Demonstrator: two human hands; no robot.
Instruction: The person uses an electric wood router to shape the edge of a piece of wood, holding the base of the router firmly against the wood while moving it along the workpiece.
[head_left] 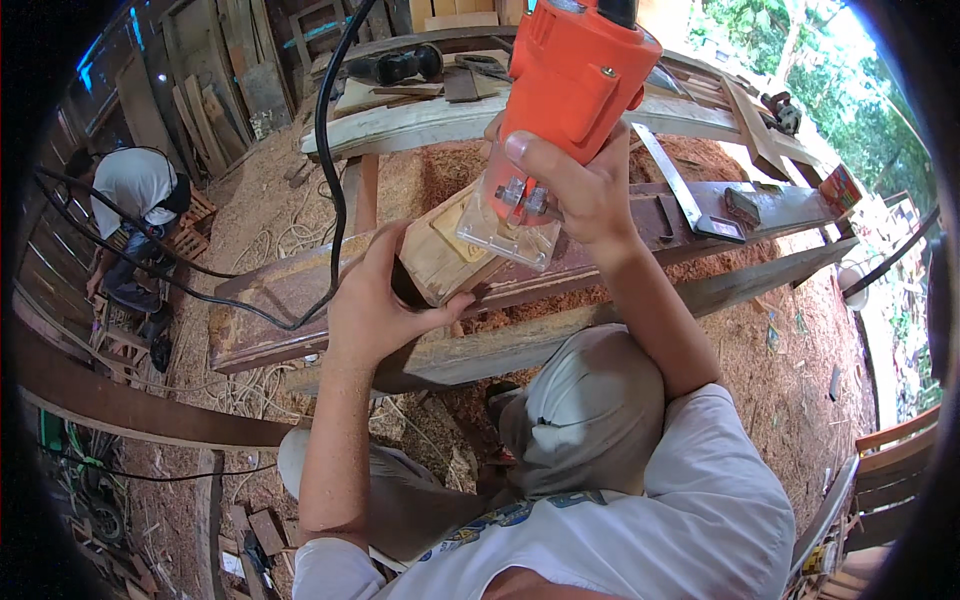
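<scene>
My right hand (pixel 590 190) is wrapped round an orange trim router (pixel 570 85), just above its clear plastic base. That base overlaps the far right end of a pale wooden block (pixel 437 262); whether it rests flat there I cannot tell. A shallow recess with a rounded edge shows in the block's upper face. My left hand (pixel 375 305) grips the block's near left end, thumb on the near side and fingers on the far side. Beneath both lies a long reddish-brown board (pixel 275 310) on the workbench. The router's bit is partly hidden behind the clear base.
A black cord (pixel 328 150) loops down left of the block. On the board's right lie a try square (pixel 675 185) and a small dark block (pixel 741 207). A dark power tool (pixel 400 66) sits on the far beam. Another person (pixel 140 200) bends at the left; wood shavings cover the ground.
</scene>
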